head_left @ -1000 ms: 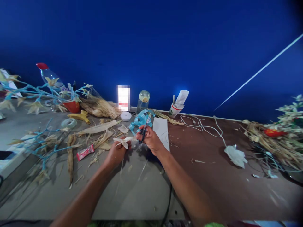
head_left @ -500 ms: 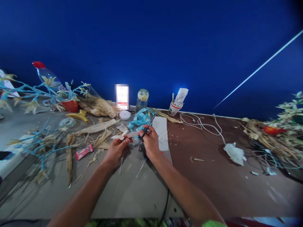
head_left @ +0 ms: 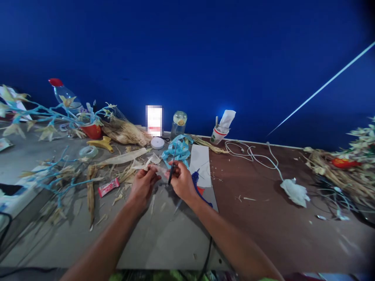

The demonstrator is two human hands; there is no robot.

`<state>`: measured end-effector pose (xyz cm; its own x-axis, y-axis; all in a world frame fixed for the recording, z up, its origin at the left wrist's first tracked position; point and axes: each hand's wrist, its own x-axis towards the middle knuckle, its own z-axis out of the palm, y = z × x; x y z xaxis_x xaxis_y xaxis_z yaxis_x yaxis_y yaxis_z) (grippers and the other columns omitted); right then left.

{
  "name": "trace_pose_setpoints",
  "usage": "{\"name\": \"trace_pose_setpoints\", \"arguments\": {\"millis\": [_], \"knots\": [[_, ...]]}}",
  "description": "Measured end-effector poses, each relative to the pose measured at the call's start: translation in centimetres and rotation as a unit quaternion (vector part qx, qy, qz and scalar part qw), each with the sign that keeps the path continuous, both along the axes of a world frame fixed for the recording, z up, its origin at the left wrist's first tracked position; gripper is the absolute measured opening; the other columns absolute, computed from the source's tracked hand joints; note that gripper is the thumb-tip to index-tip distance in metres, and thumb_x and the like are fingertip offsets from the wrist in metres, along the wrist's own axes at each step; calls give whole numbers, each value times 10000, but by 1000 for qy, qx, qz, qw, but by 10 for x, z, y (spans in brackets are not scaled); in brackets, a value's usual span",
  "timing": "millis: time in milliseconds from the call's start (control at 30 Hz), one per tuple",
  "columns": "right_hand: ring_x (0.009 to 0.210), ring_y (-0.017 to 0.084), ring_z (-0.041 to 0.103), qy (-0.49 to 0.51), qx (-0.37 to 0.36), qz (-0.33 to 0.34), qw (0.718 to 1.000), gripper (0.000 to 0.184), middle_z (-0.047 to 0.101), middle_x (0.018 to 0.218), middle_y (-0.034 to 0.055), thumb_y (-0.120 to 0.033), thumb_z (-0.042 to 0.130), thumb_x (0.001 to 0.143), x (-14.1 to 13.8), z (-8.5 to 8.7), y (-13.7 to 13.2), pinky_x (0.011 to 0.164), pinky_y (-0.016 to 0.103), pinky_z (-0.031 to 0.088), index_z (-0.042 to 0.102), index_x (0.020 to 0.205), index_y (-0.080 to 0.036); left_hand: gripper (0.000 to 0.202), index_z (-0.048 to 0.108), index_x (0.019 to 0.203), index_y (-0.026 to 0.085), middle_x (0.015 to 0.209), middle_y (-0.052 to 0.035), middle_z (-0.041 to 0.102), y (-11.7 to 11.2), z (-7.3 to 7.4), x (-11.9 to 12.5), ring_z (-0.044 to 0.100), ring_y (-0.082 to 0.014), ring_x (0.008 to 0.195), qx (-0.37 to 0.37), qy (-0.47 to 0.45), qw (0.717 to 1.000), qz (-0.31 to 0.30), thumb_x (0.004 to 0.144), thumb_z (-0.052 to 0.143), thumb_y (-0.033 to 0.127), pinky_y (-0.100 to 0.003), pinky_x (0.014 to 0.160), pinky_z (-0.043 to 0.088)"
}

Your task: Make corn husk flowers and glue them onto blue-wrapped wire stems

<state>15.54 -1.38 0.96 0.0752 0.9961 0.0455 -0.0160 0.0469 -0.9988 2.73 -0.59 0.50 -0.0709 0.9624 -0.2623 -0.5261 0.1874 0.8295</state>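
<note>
Tabletop (head_left: 164, 238); husk strip (head_left: 155, 168) in left hand (head_left: 143, 185)

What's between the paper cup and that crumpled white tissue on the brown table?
A looping white cable lies on the brown table between paper cup and tissue, shown in the head view.

The scissors (head_left: 172, 167) in the right hand (head_left: 182, 183) have swung from one o'clock to twelve. The left hand (head_left: 143, 184) has lowered its husk piece (head_left: 156, 169) beside them.
</note>
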Motion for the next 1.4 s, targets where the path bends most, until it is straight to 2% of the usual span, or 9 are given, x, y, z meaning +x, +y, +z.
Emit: {"name": "trace_pose_setpoints", "arguments": {"millis": [267,400,533,767,900,1000,1167,1267,1400], "knots": [[630,111,531,5,-29,96,995,361,549,689,-34,-252,681,613,14,16,-4,585,223,413,537,938,-190,272,576,687,153,624,51,557,6,-1,-11,517,-49,531,57,-3,998,30,579,782,294,-175,573,465],[605,103,515,53,-19,73,996,434,556,712,-34,-240,694,594,14,15,2,566,222,411,503,981,-197,275,615,729,141,574,47,537,5,-4,-9,488,-56,486,39,48,998,2,587,768,320,-176,502,420],[623,111,548,101,-9,49,994,459,587,739,-25,-248,703,577,10,13,5,589,232,436,483,978,-203,429,646,950,128,632,27,572,3,-7,-6,513,-75,525,33,78,996,-41,596,760,342,-193,517,422],[610,113,581,103,-26,43,993,436,616,703,-37,-254,691,599,8,14,3,616,239,454,498,985,-195,566,577,1049,160,623,40,587,-5,13,2,509,-85,532,84,94,986,-107,547,795,305,-199,527,401],[575,117,576,70,-29,41,996,404,609,644,-47,-257,683,605,8,15,4,574,232,449,514,965,-190,531,601,1022,150,654,18,610,-7,17,5,527,-105,569,87,128,979,-131,550,779,312,-208,541,400],[582,124,579,53,-17,-2,998,383,615,647,-40,-257,670,609,8,14,5,569,234,455,525,956,-186,431,637,930,140,587,32,573,-5,6,3,476,-85,506,74,147,979,-117,562,765,325,-202,507,376],[620,131,589,48,18,-78,996,370,619,701,-18,-266,632,649,6,12,5,589,242,472,522,990,-175,291,636,706,132,599,-7,586,-3,-17,2,467,-82,497,51,134,981,-127,598,743,380,-205,476,340],[648,132,593,49,32,-91,994,369,616,732,-9,-273,623,658,4,10,5,610,248,478,518,997,-174,303,612,610,125,483,30,488,-6,-17,5,341,-48,418,56,163,971,-164,595,745,397,-197,419,242],[659,132,588,52,30,-92,994,372,610,737,-10,-269,619,654,3,8,5,614,248,473,510,998,-178,301,624,596,122,484,25,485,-7,-13,6,352,-57,429,54,185,968,-158,597,746,397,-205,423,244]]}}
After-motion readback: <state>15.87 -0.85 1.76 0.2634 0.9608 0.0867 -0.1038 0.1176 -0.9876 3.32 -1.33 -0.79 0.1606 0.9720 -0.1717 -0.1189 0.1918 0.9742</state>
